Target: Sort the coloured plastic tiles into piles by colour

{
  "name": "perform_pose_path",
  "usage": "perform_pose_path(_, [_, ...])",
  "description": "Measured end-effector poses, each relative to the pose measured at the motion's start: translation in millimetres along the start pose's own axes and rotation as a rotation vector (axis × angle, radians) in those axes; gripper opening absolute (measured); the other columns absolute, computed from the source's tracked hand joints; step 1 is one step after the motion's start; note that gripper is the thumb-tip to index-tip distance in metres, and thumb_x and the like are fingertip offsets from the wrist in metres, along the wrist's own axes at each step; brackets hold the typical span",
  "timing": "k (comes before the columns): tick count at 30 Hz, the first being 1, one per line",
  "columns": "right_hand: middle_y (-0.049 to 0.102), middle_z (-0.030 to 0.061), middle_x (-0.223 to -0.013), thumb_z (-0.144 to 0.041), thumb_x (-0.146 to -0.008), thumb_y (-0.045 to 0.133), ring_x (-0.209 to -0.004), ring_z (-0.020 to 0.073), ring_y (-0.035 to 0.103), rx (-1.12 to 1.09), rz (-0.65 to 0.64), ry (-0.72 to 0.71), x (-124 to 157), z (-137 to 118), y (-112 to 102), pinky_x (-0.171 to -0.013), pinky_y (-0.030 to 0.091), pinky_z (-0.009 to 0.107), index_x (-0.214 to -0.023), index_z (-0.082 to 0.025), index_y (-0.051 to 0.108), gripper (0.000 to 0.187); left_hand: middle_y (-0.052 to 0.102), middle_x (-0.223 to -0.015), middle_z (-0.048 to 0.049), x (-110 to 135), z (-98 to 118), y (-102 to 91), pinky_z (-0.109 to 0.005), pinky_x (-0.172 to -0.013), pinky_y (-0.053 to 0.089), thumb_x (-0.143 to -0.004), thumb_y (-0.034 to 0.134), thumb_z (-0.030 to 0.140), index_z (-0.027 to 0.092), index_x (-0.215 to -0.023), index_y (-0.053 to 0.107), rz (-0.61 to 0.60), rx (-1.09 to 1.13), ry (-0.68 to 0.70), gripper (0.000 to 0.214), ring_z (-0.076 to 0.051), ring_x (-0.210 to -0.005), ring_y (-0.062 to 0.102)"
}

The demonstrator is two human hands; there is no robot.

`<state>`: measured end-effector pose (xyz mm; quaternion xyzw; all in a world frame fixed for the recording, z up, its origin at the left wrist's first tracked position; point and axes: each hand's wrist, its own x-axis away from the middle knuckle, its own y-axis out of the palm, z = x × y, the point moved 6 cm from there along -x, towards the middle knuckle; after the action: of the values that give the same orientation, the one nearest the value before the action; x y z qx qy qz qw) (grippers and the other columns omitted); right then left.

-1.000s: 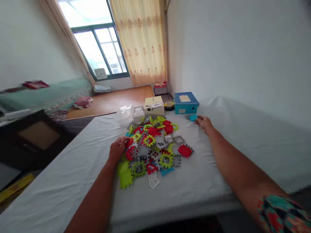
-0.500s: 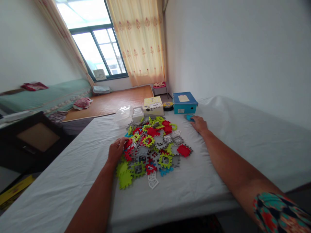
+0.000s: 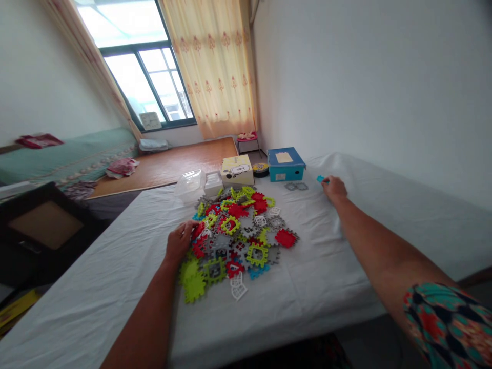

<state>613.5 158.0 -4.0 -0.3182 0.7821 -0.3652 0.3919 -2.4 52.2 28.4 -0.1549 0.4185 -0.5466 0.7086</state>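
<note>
White sheet (image 3: 115,287) covers the work surface, which runs from the near edge to the wall, with a window (image 3: 149,82) and patterned curtain (image 3: 215,66) far beyond both hands.

Left hand (image 3: 179,241): I see it resting palm down on the nearest left edge of the pile of tiles (image 3: 238,233), fingers curled over a red tile. I cannot tell whether they grip it or only lie on it.

Right hand (image 3: 334,187): arm stretched out across the sheet, well apart from the left hand and past the far right of the pile. I read its fingertips as pinched narrow on a small blue piece (image 3: 320,179), which shows just beyond them, low over the sheet.

Two grey pieces (image 3: 295,186) lie flat on the sheet just to the left of the right hand, between it and the pile.

Blue box (image 3: 286,164) stands beyond the grey pieces, ahead and left of the right hand. Further left in the same row I note a round tin (image 3: 260,168), a cream box (image 3: 237,170) and a clear tub (image 3: 190,184), all beyond the left hand at the far edge of the pile.

Pile colours: red, lime, grey, white and blue, with notched edges, overlapping in no order.
</note>
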Motion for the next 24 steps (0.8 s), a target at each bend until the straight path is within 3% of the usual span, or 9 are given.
perform_pose_path(3, [0.06,0.017,-0.112,-0.031,-0.085,0.055,-0.105,0.0296,0.055,0.126,0.0,0.063,-2,31,-11,-0.084,0.046,0.042,-0.105,-0.016,0.068,0.029,0.073,-0.097,-0.0054,0,-1,0.8,-0.03,-0.083,0.051,-0.089,0.035,0.051,0.02,-0.091,0.072,-0.003,0.017,-0.008,0.048,-0.021,-0.093,0.067])
perform_pose_path(5, [0.059,0.0186,-0.117,-0.03,-0.087,0.051,-0.114,0.0331,0.05,0.157,0.041,0.02,1,27,-15,-0.086,0.045,0.046,-0.111,-0.014,0.065,0.032,0.074,-0.097,-0.0055,-1,-1,1.4,-0.03,-0.084,0.051,-0.089,0.035,0.051,0.02,-0.092,0.072,-0.01,0.02,-0.009,0.048,-0.021,-0.093,0.067])
perform_pose_path(9, [0.064,0.0168,-0.115,-0.019,-0.087,0.047,-0.11,0.027,0.056,0.067,-0.102,-0.253,11,-30,5,-0.093,0.043,0.038,-0.116,-0.013,0.063,0.034,0.073,-0.099,-0.0051,0,2,0.4,-0.031,-0.09,0.049,-0.089,0.035,0.05,0.02,-0.09,0.072,-0.004,-0.01,-0.009,0.048,-0.021,-0.095,0.066])
perform_pose_path(11, [0.067,0.0148,-0.11,-0.018,-0.085,0.05,-0.102,0.025,0.061,0.04,-0.191,-0.295,15,-58,19,-0.091,0.044,0.035,-0.117,-0.013,0.063,0.035,0.074,-0.099,-0.0053,0,0,0.1,-0.031,-0.089,0.05,-0.089,0.035,0.05,0.02,-0.091,0.072,0.003,-0.012,-0.022,0.048,-0.02,-0.094,0.066])
perform_pose_path(16, [0.066,0.0136,-0.117,-0.02,-0.082,0.054,-0.103,0.0237,0.062,-0.09,-0.158,-0.376,32,-109,20,-0.093,0.044,0.033,-0.118,-0.012,0.062,0.038,0.073,-0.099,-0.0063,1,-7,2.2,-0.028,-0.082,0.052,-0.089,0.036,0.051,0.019,-0.091,0.072,0.007,0.038,-0.038,0.048,-0.02,-0.093,0.067])
perform_pose_path(18, [0.069,0.0119,-0.108,-0.024,-0.083,0.054,-0.095,0.022,0.064,-0.289,-0.22,-0.503,53,-134,11,-0.088,0.047,0.033,-0.11,-0.013,0.065,0.031,0.073,-0.096,-0.0065,0,-8,3.4,-0.028,-0.081,0.052,-0.09,0.036,0.052,0.019,-0.092,0.072,0.009,0.042,-0.041,0.048,-0.019,-0.09,0.067])
perform_pose_path(21, [0.072,0.0062,-0.092,-0.036,-0.086,0.054,-0.078,0.0174,0.065,-0.576,-0.472,-0.725,101,-175,-2,-0.075,0.05,0.029,-0.101,-0.017,0.069,0.028,0.073,-0.095,-0.0065,-1,-7,5.2,-0.029,-0.08,0.052,-0.09,0.034,0.052,0.02,-0.093,0.072,0.0,0.028,-0.039,0.05,-0.02,-0.089,0.068])
perform_pose_path(24, [0.071,0.0056,-0.097,-0.043,-0.085,0.058,-0.076,0.0156,0.064,-0.677,-0.622,-0.902,150,-207,-16,-0.074,0.05,0.029,-0.102,-0.02,0.069,0.031,0.073,-0.096,-0.0068,-1,-7,6.0,-0.029,-0.081,0.052,-0.09,0.034,0.052,0.019,-0.093,0.072,-0.003,0.02,-0.036,0.051,-0.02,-0.091,0.067])
